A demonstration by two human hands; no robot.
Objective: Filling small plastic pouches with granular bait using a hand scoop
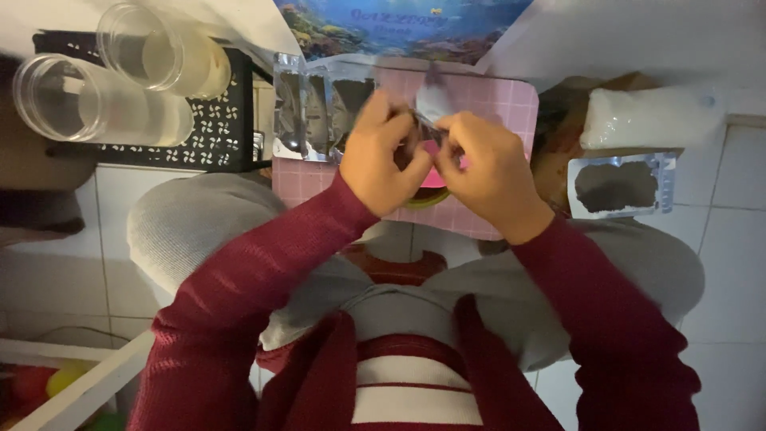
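Both hands pinch a small silver packet [433, 102] over the pink board [511, 104]: left hand [383, 156], right hand [487, 172]. Foil pouches [307, 108] at ten o'clock.

Sleeves [263, 271] were dark red; mat [511, 104] pink checked; basket [215, 128] black with white pinwheel pattern; packets [307, 108] silver; floor tiles [734, 263] white.

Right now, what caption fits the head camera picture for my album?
Both hands, left hand and right hand, pinch a small silvery packet over a pink checked board.
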